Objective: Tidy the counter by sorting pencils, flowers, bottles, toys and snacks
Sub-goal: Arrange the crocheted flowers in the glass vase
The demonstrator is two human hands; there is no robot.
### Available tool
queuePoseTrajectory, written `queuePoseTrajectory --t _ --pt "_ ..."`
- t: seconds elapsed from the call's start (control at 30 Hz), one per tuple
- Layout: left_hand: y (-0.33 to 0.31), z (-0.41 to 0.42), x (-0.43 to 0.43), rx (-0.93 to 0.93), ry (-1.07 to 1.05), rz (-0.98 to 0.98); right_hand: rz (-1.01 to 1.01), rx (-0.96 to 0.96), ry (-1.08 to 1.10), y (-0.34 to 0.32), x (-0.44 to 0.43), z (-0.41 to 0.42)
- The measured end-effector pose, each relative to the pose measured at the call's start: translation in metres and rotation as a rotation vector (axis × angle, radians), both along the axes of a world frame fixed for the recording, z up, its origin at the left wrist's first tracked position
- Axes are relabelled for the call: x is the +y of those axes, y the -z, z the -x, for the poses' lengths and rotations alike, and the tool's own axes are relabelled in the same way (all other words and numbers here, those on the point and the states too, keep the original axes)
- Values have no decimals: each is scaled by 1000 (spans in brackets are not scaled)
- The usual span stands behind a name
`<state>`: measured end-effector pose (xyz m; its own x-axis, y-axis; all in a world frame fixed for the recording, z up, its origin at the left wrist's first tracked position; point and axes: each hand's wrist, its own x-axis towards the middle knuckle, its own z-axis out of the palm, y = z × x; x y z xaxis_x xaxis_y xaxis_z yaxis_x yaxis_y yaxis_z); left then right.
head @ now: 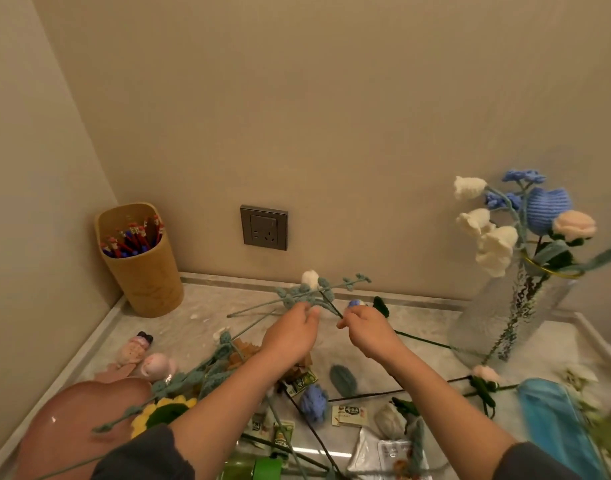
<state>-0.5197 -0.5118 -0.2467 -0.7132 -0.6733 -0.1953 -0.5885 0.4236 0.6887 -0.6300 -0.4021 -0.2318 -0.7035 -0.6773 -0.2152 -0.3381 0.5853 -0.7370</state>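
Observation:
Above the counter, my left hand (292, 332) grips a grey-green crochet sprig (304, 294) with a white bud. My right hand (364, 329) pinches a thin dark stem (335, 308) beside it, a small blue bud (355, 303) at its fingertips. A glass vase (504, 317) at the right holds white, blue and peach crochet flowers (498, 244). A tan pencil cup (141, 265) full of red and blue pencils stands in the left corner. Loose crochet flowers, among them a blue bloom (314, 401) and a sunflower (158, 412), lie under my arms with snack packets (349, 415).
A pink plate (75, 424) sits at the front left, with small toy figures (139, 351) behind it. A blue packet (553, 420) lies at the right, a green bottle (252, 467) at the front edge. A wall socket (264, 227) is on the back wall.

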Motion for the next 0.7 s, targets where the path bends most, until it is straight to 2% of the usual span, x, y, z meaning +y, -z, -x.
queuePoseTrajectory --t 0.07,0.13,0.27,0.47,0.57,0.67,0.7 --pt "-3 3 5 47 -3 -47 11 -42 33 -4 6 0" --pt "-4 5 11 102 11 -90 9 -2 39 -8 13 -2" --pt "-11 14 26 166 42 -196 -91 356 1 -18 27 -7" --pt "-21 32 47 237 23 -332 -135 757 -15 -33 54 -8" --pt "-24 39 48 245 30 -273 -165 807 -66 -38 60 -6" --pt "-29 41 47 197 27 -204 -140 746 -106 -40 65 -4" --pt "-30 40 46 176 -7 -125 -134 719 -114 -40 67 -3"
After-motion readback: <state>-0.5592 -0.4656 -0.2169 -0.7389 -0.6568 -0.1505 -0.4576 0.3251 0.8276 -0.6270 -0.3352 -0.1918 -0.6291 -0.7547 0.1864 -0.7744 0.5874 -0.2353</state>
